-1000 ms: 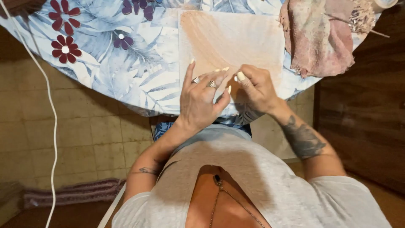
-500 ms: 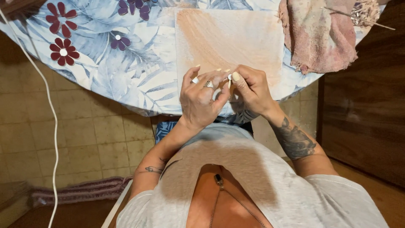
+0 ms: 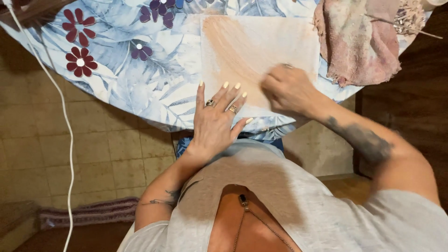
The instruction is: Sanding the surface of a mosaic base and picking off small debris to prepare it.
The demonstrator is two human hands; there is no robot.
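Head view, looking down over the person's chest to a round worktop point(image 3: 116, 88) w/ a blue floral cloth. A square pale sheet point(image 3: 259, 51), streaked w/ peach-tan colour, lies flat on the cloth near the worktop's front edge. Left hand point(image 3: 215, 122): flat, fingers spread wide, holding nothing; fingertips rest on the sheet's lower left part, palm over the cloth edge. Right hand point(image 3: 290, 89): curled over the sheet's lower right part, blurred; grip looks closed, but whether anything small is pinched in it cannot be told. A crumpled pinkish rag point(image 3: 359, 44) lies just beside the sheet's right edge, thin sticks point(image 3: 406, 28) beyond it. A white cable point(image 3: 56, 107) hangs off the worktop at left, down toward the tiled floor. Risks, as judged: (a) the sheet sits close to the edge, so a strong rub from the right hand, w/ only light fingertip pressure from the left, could slide or buckle it; (b) if the colour is wet, the spread fingers could smear it or pick it up; (c) the rag, so near, could catch the hand and drag onto the surface.
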